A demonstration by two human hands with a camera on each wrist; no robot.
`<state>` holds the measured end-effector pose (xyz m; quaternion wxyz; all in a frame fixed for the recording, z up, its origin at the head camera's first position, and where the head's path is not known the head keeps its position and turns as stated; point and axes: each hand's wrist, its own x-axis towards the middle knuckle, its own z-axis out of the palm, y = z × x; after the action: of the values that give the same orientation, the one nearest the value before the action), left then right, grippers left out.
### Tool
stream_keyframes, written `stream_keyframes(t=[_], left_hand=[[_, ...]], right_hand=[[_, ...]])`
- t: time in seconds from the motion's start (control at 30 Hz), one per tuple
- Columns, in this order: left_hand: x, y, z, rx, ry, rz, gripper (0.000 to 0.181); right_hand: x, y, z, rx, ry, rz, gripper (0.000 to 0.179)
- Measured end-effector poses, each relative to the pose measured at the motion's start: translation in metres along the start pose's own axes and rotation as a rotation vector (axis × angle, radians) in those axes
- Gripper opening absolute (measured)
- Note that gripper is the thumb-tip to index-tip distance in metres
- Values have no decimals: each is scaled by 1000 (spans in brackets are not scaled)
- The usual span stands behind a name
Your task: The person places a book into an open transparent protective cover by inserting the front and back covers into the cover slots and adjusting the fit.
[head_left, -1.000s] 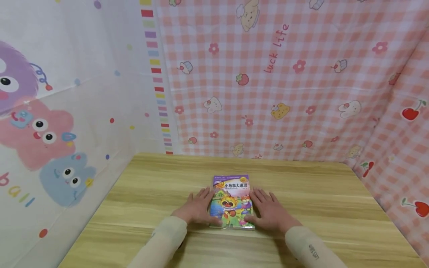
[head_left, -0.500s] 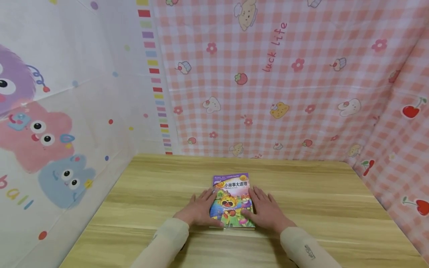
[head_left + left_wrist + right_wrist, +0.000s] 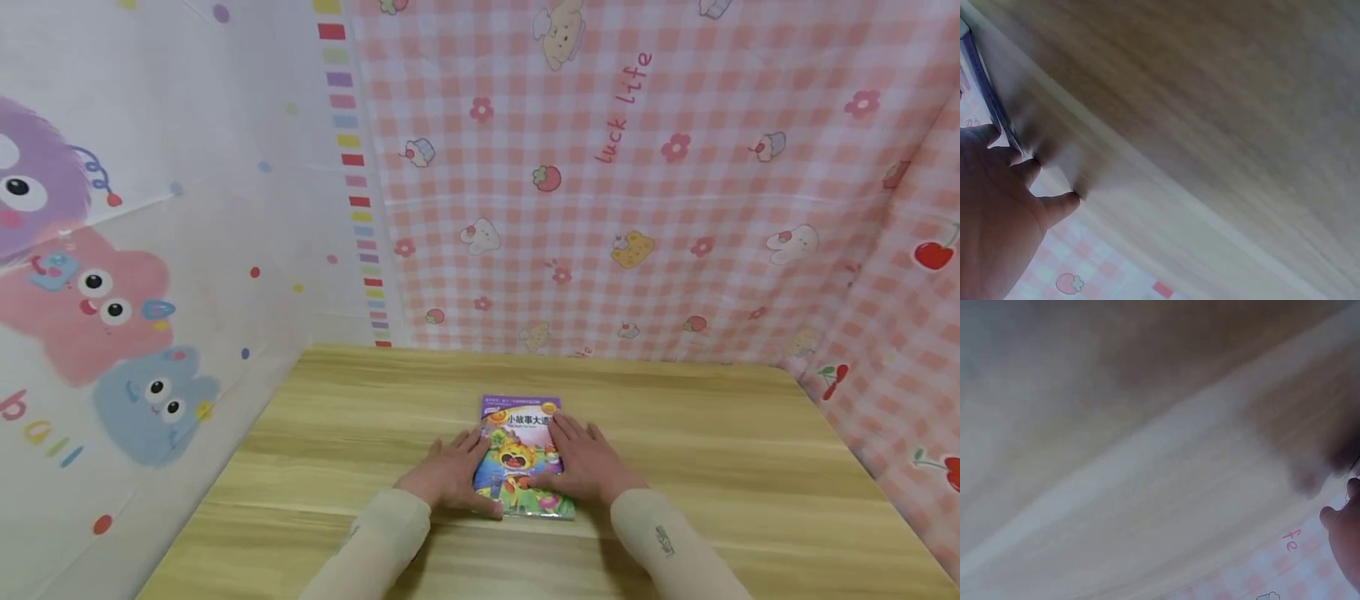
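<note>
A children's picture book (image 3: 517, 456) with a purple top band and a cartoon lion on its cover lies flat on the wooden table (image 3: 360, 417). My left hand (image 3: 452, 477) is at the book's left side, its fingers straight along that edge and the thumb across the lower left corner. From the right, my right hand (image 3: 590, 465) rests partly over the cover, fingers extended and thumb reaching inward. It hides part of the title and the right edge. In the left wrist view, the fingers (image 3: 1057, 209) meet the book's edge; in the right wrist view, only some fingertips (image 3: 1330, 517) show.
Behind the table hangs a pink checked cloth (image 3: 577, 208) with cartoon prints. A white cloth (image 3: 247, 217) with cartoon figures hangs on the left, and a checked cloth with cherries (image 3: 907, 333) on the right.
The right hand has shifted left, from the book's right edge further over the cover. The left hand stays at the left edge. The head view has shifted slightly.
</note>
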<state>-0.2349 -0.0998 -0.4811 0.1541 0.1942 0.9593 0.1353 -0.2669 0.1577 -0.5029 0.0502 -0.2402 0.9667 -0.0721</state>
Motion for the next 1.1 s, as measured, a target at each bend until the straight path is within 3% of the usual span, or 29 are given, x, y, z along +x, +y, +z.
stream_keyframes(t=[0.17,0.33,0.6,0.8,1.1], left_hand=[[4,1,2,-4,-6,-4,115],[5,-1,5,-4,-14,-9,114],[3,5,5,24,-3,-25,113],[1,10,1,23,-8,-33,113],[0,8,1,-2,-7,-32,114]], right_hand=[[2,5,-1,38,-30,55,122],[2,7,3,-31,-32,50,120],[-20,5,4,-159,32,-126,97],[-30,14,2,-39,-41,-97,106],[-24,14,-1,6,-53,-55,110]])
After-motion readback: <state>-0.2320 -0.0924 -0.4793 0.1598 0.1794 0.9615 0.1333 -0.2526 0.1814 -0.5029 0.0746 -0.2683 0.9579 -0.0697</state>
